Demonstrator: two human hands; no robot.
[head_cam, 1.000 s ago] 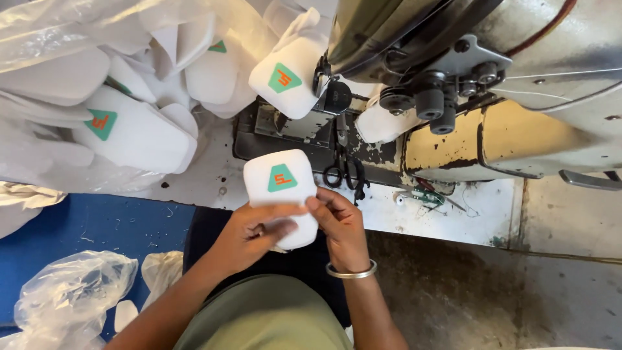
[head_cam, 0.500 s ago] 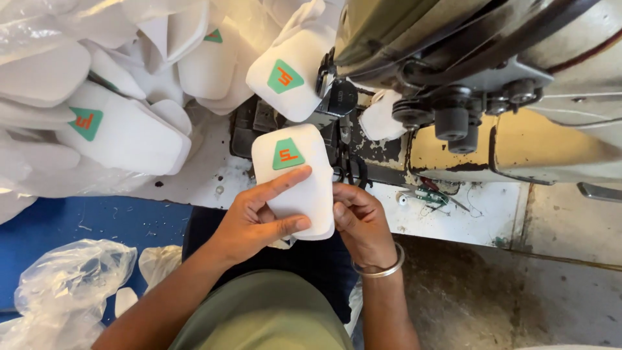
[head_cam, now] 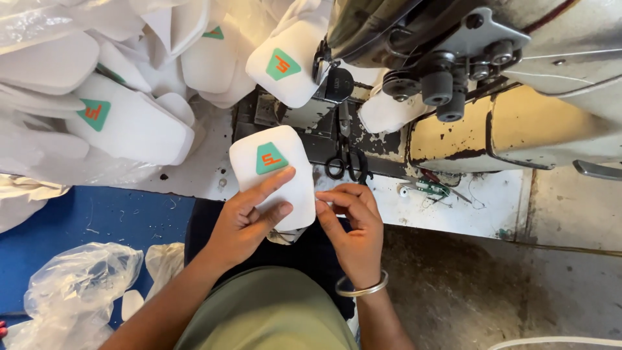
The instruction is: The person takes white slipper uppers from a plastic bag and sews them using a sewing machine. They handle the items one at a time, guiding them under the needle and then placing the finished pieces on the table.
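A: Left hand (head_cam: pixel 249 220)?
B: Half-curled around a white padded piece (head_cam: pixel 275 178) with a green triangle patch. Index finger and thumb lie flat on its near face; the other fingers are hidden behind it.

A: Right hand (head_cam: pixel 353 227)?
B: Fingers bent close together, tips at the right edge of the piece. Whether they pinch it or just touch it cannot be told. A metal bangle (head_cam: pixel 363 288) sits on the wrist.

A: Containers?
B: A clear plastic bag (head_cam: pixel 81 285) at near left on the blue floor (head_cam: pixel 91 217); its contents are unclear.

A: Position of the piece?
B: Between both hands, held above the lap, just near of the worn table edge (head_cam: pixel 453 214). Scissors (head_cam: pixel 346 162) lie just beyond it to the right. A sewing machine (head_cam: pixel 492 78) stands far right. A pile of similar white pieces (head_cam: pixel 129 123) fills far left.
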